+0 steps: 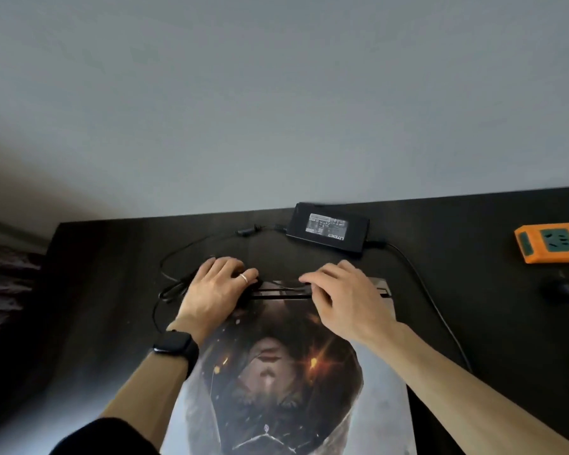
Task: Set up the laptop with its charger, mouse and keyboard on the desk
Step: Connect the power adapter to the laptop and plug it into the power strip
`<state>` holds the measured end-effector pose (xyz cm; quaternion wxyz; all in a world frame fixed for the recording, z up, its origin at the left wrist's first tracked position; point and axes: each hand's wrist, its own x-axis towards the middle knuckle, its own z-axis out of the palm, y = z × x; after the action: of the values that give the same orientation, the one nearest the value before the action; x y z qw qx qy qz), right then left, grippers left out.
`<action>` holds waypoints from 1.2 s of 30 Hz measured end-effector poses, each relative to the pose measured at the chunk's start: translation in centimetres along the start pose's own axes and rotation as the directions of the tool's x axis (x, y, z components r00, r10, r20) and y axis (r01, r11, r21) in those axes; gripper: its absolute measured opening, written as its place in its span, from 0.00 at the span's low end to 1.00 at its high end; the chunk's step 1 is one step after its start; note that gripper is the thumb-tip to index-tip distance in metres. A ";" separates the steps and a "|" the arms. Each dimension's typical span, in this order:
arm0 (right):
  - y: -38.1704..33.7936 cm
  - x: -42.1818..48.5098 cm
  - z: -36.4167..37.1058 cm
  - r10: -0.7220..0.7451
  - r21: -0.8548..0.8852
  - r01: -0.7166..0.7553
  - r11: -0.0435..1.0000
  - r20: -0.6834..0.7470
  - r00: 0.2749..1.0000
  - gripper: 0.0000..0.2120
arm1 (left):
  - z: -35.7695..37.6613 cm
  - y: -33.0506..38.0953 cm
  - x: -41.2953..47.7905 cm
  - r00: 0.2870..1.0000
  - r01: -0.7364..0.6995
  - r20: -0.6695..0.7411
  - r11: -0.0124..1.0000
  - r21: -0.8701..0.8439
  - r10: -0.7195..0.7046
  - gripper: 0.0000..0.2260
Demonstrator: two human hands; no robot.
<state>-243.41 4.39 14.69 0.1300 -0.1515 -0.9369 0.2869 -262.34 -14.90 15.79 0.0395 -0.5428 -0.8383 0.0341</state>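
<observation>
A closed laptop (286,389) with a printed helmeted figure on its lid lies on the black desk (112,290), reaching from the near edge to mid-desk. My left hand (216,287) curls its fingers over the laptop's far left corner, just where the thin charger cable (178,254) loops past. My right hand (339,290) grips the far edge to the right of it, fingertips over the hinge strip. The black charger brick (327,229) lies label up behind the laptop by the wall. A dark mouse (562,290) sits at the right, blurred. No keyboard is in sight.
An orange power strip (552,241) with green sockets lies at the far right of the desk. The charger's thicker mains cord (431,290) runs from the brick down the laptop's right side. A grey wall (276,110) stands right behind the desk.
</observation>
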 end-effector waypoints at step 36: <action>-2.3 4.0 -4.0 0.563 0.269 -0.632 0.727 0.293 0.773 0.08 | -4.8 5.2 5.1 0.715 0.329 0.699 0.897 -0.295 -0.032 0.44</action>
<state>-246.21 6.00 19.80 -0.0355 -0.3919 -0.7781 0.4895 -259.19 -8.04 20.15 -0.3767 -0.4021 -0.8328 0.0538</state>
